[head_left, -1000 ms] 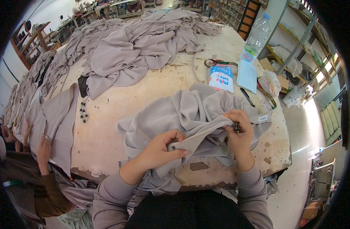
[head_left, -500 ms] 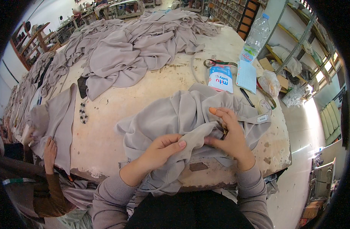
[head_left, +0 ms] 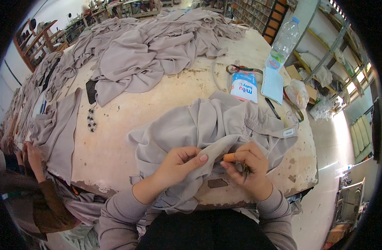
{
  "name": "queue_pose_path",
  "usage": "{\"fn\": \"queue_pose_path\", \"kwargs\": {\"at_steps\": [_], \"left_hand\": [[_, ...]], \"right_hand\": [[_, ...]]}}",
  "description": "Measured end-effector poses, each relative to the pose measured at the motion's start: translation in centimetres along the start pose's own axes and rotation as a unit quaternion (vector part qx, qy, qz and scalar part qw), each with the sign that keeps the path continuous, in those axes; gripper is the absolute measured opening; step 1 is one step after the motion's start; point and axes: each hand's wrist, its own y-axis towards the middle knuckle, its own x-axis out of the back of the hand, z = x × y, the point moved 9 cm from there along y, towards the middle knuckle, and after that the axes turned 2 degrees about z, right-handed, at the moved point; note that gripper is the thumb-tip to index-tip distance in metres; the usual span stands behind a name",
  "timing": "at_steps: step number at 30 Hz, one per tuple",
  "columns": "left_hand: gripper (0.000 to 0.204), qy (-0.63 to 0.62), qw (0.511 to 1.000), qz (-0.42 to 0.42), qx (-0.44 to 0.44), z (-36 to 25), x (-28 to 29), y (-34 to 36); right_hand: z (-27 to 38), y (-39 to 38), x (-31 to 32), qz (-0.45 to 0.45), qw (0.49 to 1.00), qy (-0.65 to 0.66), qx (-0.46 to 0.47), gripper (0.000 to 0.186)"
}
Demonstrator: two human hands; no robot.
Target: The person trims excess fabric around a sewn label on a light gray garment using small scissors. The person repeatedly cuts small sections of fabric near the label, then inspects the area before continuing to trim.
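Note:
A grey garment (head_left: 182,121) with a gathered section and a small white label (head_left: 288,132) lies bunched at the table's near edge. My left hand (head_left: 174,168) pinches a raised fold of it between thumb and fingers. Just right of that fold is my right hand (head_left: 253,171), its index fingertip under an orange cover (head_left: 229,157), its thumb close below. Curled in the right palm is a small dark metal tool, seemingly thread snips (head_left: 245,170), mostly hidden by the fingers. Whether the right fingertips also pinch a thread or the cloth edge is too small to see.
Heaped grey fabric (head_left: 137,58) covers the table's far side. At right are a blue-and-white packet (head_left: 244,87), a notebook (head_left: 272,85), a water bottle (head_left: 282,43), a black pen (head_left: 272,108) and a tape measure (head_left: 241,68). A co-worker's hand (head_left: 34,159) handles cloth at left.
My right hand has come down and toward me, off the gathered cloth, with its orange-covered finger now bent near the thumb. My left hand keeps its pinch. The co-worker's hand has shifted left.

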Motion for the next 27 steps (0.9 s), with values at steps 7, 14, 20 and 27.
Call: {"fn": "queue_pose_path", "kwargs": {"at_steps": [7,14,20,27], "left_hand": [[0.026,0.059,0.998,-0.004,0.013,0.8,-0.1,0.0],[0.025,0.080,0.996,-0.006,-0.024,0.2,-0.3,0.1],[0.027,0.079,0.996,-0.016,-0.025,0.2,0.0,0.1],[0.023,-0.028,0.999,-0.013,-0.027,0.7,0.2,0.3]], "right_hand": [[-0.2,-0.3,-2.3,0.097,0.995,-0.006,0.004,0.031],[-3.3,0.0,-0.7,0.035,0.990,0.005,-0.135,0.025],[-0.6,0.3,-0.6,0.056,0.998,0.015,0.005,0.022],[0.0,-0.5,-3.6,0.116,0.992,0.047,0.026,0.025]]}}
